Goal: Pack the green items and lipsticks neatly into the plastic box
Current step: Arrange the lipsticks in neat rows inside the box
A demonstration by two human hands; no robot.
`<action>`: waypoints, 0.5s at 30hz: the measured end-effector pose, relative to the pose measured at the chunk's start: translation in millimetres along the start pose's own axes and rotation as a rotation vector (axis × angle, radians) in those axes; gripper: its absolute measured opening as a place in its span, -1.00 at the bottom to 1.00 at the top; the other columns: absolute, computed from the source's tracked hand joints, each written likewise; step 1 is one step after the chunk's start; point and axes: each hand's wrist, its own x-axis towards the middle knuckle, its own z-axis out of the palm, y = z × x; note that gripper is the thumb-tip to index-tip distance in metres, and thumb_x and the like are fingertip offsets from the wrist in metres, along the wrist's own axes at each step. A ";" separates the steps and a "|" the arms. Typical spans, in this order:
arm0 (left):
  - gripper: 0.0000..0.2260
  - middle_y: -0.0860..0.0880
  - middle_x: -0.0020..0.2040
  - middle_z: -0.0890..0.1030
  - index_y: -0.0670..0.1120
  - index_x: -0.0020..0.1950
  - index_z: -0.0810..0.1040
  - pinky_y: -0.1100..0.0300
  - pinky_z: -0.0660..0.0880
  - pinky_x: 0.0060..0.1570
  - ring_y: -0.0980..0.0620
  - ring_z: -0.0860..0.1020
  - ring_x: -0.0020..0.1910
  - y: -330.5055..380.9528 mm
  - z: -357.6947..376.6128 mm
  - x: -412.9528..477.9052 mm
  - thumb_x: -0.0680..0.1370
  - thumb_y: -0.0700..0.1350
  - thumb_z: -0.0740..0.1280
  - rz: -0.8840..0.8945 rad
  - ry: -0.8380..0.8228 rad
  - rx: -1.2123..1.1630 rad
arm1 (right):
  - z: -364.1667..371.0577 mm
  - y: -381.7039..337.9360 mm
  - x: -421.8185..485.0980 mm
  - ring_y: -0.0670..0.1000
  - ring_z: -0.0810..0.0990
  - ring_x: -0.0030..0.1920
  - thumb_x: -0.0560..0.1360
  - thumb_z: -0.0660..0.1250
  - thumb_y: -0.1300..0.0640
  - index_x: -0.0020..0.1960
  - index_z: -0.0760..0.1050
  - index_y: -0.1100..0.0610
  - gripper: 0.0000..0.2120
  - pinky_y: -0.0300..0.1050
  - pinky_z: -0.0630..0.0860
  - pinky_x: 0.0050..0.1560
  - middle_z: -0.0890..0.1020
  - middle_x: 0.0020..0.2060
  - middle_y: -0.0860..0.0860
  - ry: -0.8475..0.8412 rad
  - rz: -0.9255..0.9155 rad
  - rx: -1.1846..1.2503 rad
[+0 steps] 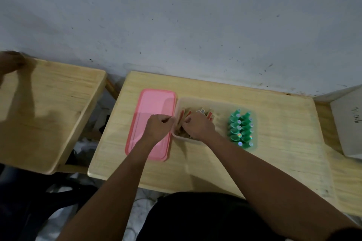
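Left grip (158, 127) clamps plastic box (215, 103) rim; right grip (197, 126) curls round lipsticks (203, 112). Risk: crowded lipsticks jam crooked, toppling green items (240, 129).

Mid-frame, the desk (274, 152) carries the plastic box (215, 102), with the lid (151, 107) lying flat just left of it, the lipsticks (185, 114) in its left part, the bottles (241, 129) in rows at its right end, and a second desk (49, 113) at frame left.
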 end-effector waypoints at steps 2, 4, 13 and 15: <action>-0.78 -0.16 -0.20 0.68 -0.19 -0.10 0.67 0.15 0.58 -0.13 -0.09 0.63 -0.23 -0.8 -1.6 4.3 0.56 -0.08 0.31 0.023 -0.025 -0.006 | 5.3 -5.8 6.4 0.09 0.65 -0.25 0.49 0.20 0.01 -0.38 0.49 0.07 -0.70 -0.04 0.62 -0.23 0.50 -0.47 -0.03 0.017 0.049 -0.004; -0.79 -0.20 -0.20 0.68 -0.19 -0.11 0.67 0.01 0.59 -0.07 -0.11 0.63 -0.25 -3.4 -2.3 8.3 0.55 -0.08 0.33 0.014 -0.057 -0.016 | 7.3 -9.3 10.0 0.09 0.68 -0.22 0.48 0.24 -0.01 -0.27 0.57 0.08 -0.75 -0.04 0.64 -0.17 0.54 -0.41 -0.01 0.029 0.094 0.022; -0.76 -0.29 -0.12 0.66 -0.28 -0.10 0.64 -0.09 0.59 0.01 -0.25 0.64 -0.10 -6.7 -7.5 19.3 0.54 -0.10 0.33 -0.057 -0.139 -0.106 | 21.1 -8.4 14.4 0.05 0.65 -0.29 0.41 0.34 -0.07 -0.21 0.58 0.10 -0.77 -0.07 0.61 -0.25 0.61 -0.39 -0.01 0.086 0.197 0.180; -0.80 -0.24 -0.13 0.68 -0.22 -0.09 0.66 -0.11 0.60 0.00 -0.24 0.65 -0.10 -6.8 -7.3 18.9 0.54 -0.11 0.33 -0.064 -0.136 -0.121 | 23.4 -6.0 9.9 0.02 0.64 -0.30 0.41 0.35 -0.11 -0.19 0.58 0.07 -0.76 -0.13 0.56 -0.28 0.63 -0.37 -0.04 0.112 0.180 0.185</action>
